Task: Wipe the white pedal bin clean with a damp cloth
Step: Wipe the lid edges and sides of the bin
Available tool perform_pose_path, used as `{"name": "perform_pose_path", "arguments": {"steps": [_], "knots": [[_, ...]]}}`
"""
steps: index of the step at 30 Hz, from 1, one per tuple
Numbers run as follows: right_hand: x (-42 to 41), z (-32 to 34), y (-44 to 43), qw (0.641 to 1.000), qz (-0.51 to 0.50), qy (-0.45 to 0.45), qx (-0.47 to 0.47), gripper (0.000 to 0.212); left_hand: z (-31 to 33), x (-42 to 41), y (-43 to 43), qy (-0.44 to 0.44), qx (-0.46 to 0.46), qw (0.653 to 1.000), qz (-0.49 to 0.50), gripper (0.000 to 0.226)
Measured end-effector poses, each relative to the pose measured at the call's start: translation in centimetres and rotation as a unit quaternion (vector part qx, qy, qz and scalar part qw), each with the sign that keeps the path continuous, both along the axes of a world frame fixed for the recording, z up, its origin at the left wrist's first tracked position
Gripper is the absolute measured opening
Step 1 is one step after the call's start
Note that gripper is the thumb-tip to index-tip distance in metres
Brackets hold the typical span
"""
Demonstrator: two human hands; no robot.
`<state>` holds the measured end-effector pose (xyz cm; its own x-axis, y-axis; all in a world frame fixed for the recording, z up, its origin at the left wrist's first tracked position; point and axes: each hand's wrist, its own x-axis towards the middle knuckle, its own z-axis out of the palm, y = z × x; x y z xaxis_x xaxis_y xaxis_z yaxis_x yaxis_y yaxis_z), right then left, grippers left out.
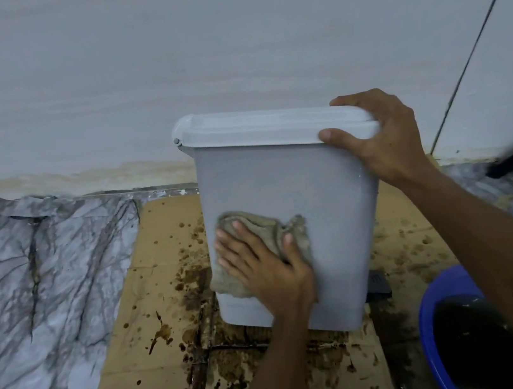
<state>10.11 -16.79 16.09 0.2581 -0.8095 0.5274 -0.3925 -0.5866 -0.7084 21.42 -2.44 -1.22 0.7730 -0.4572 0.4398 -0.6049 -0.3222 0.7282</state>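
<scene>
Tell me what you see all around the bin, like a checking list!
Surface: flattened brown cardboard sheet, spattered with dark stains, on marble-patterned floor.
Job's things: white plastic pedal bin stands on the cardboard; crumpled grey-beige cloth against its side.
Clutter: round blue plastic bucket of dark water, lower right.
Grippers: left hand presses the cloth flat; right hand grips the bin's lid edge.
Cables: nothing seen.
Surroundings: pale wall behind, stained along its base.
</scene>
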Motion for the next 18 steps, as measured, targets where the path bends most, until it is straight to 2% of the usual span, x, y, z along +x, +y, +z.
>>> {"name": "perform_pose_path", "arguments": {"steps": [2, 4, 8, 10, 11, 12, 14, 16, 18], "knots": [[0.1, 0.0, -0.1, 1.0, -0.002, -0.001, 0.001, 0.05, 0.1, 1.5, -0.2, 0.088, -0.021, 0.994, 0.06, 0.086], [0.2, -0.1, -0.1, 1.0, -0.006, 0.002, 0.003, 0.05, -0.6, 0.9, 0.2, 0.191, -0.035, 0.974, 0.117, 0.092], [0.2, -0.1, 0.1, 1.0, -0.009, 0.006, 0.001, 0.05, -1.6, -3.1, 0.7, 0.367, -0.041, 0.907, 0.202, 0.105], [0.2, -0.1, 0.3, 1.0, -0.008, 0.003, 0.001, 0.049, -0.9, -5.4, 0.6, 0.439, -0.034, 0.873, 0.208, 0.099], [0.2, -0.1, 0.3, 1.0, -0.007, 0.002, 0.0, 0.048, -0.3, -6.6, 0.6, 0.453, -0.026, 0.869, 0.196, 0.099], [0.1, -0.1, 0.3, 1.0, -0.006, 0.0, 0.001, 0.049, 0.2, -7.9, 0.6, 0.445, -0.019, 0.878, 0.175, 0.102], [-0.1, 0.1, 0.2, 1.0, -0.006, -0.002, 0.008, 0.05, 0.3, -10.3, 0.6, 0.377, 0.0, 0.919, 0.112, 0.106], [-0.2, 0.1, 0.1, 1.0, -0.003, -0.002, 0.011, 0.051, -0.6, -11.4, 0.9, 0.254, 0.042, 0.965, 0.056, 0.101], [-0.3, 0.0, 0.1, 1.0, -0.002, -0.002, 0.006, 0.052, -1.3, -9.8, 1.3, 0.115, 0.049, 0.992, -0.007, 0.091]]}}
